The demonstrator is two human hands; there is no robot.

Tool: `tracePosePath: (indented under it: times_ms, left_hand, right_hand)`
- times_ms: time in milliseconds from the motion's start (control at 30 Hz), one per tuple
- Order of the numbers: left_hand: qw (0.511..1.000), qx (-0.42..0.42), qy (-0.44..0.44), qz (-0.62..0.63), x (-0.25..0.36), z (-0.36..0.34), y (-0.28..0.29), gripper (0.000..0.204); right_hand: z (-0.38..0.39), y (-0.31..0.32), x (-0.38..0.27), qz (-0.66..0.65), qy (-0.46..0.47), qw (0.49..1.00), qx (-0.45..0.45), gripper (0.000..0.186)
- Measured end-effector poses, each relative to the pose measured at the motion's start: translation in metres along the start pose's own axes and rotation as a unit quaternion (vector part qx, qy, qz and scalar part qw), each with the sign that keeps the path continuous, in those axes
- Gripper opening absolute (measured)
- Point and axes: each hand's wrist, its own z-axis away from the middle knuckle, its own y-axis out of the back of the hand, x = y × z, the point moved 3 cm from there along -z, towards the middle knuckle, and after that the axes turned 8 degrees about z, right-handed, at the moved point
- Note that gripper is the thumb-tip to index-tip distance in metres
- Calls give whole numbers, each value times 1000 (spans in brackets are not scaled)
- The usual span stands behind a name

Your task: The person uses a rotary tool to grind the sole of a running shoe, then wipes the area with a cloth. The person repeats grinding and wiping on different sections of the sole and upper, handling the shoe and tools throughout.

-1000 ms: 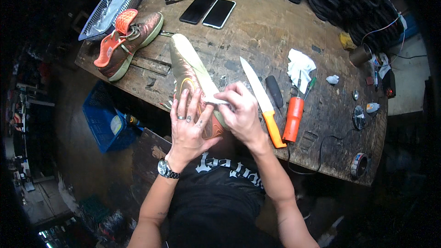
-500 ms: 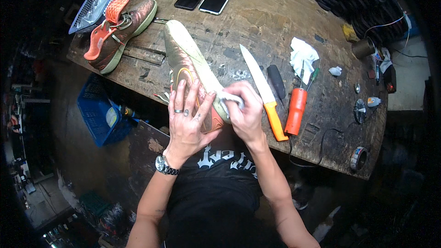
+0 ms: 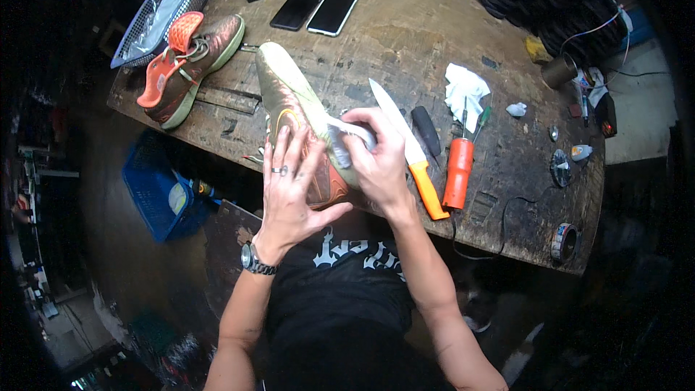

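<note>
Right grip (image 3: 381, 163) pinches white cloth (image 3: 355, 129); left grip (image 3: 291, 182) spreads flat on shoe (image 3: 295, 98); mesh basket (image 3: 191, 1) holds clear plastic (image 3: 161, 18).

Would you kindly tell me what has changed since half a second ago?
The right hand has moved the cloth along the shoe's sole, toward its far end. Nothing was newly grasped or let go. The left hand stays spread on the shoe; the knife and phones stay put.
</note>
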Motion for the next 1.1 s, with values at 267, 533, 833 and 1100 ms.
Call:
tracePosePath:
  times_ms: [267, 533, 833, 1100]
  left_hand:
    - [952, 142, 59, 264, 17, 11, 29, 37]
    - [967, 100, 54, 228, -1, -29, 15, 28]
    - [977, -21, -206, 52, 3, -37, -23, 27]
    - [993, 117, -28, 19, -14, -55, -5, 14]
  right_hand:
    - [68, 28, -40, -176, -19, 960, -216, 49]
    - [121, 98, -1, -125, -145, 981, -36, 57]
    - [136, 99, 22, -141, -168, 975, -26, 47]
    - [129, 101, 21, 27, -135, 989, 46, 29]
